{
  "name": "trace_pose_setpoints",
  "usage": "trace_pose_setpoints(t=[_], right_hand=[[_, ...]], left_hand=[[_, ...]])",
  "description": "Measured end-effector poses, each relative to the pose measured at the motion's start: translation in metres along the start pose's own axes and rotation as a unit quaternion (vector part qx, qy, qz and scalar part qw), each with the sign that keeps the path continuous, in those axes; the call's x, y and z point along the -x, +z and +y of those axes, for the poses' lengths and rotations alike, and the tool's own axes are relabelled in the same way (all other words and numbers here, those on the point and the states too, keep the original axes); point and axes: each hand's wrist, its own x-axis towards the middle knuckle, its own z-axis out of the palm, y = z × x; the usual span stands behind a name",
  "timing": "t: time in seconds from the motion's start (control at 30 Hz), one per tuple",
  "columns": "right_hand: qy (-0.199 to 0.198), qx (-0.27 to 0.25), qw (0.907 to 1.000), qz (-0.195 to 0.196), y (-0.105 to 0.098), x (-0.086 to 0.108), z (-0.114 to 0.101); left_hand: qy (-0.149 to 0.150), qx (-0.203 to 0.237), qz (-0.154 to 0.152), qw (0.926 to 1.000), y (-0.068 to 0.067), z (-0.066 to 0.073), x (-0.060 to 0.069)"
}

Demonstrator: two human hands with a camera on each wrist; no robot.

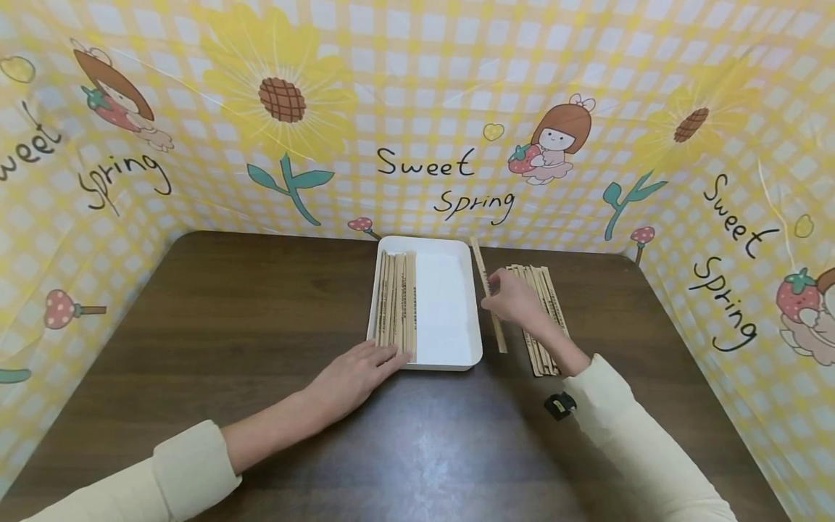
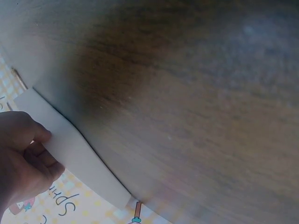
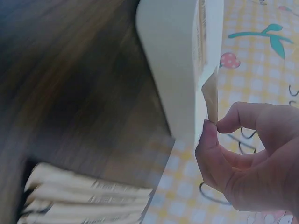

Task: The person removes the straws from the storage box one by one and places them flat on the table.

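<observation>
Your right grip (image 1: 517, 299) is pinching one slim packet (image 1: 499, 335), while your relaxed, uncurled left grip (image 1: 355, 373) is probably steadying the tray (image 1: 449, 312) against sliding.

A slim printed tan packet (image 1: 480, 262) slants just right of the shallow white tray (image 1: 450, 308); similar packets (image 1: 398, 304) line its left half, another bunch (image 1: 541, 355) lying farther right
</observation>
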Motion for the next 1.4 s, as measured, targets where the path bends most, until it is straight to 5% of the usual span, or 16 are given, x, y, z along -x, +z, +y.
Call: trace_pose_setpoints(t=[0.33, 0.77, 1.4], right_hand=[[0.051, 0.003, 0.9986, -0.014, -0.02, 0.014, 0.047], [0.058, 0.023, 0.9981, 0.002, -0.028, 0.025, 0.094], [0.079, 0.053, 0.9955, 0.0, -0.035, 0.026, 0.121]], left_hand=[[0.004, -0.001, 0.003, 1.0, 0.0, 0.0, -0.001], [-0.003, -0.002, 0.0, 1.0, 0.0, 0.001, 0.0], [-0.001, -0.003, 0.0, 1.0, 0.001, 0.0, 0.002]])
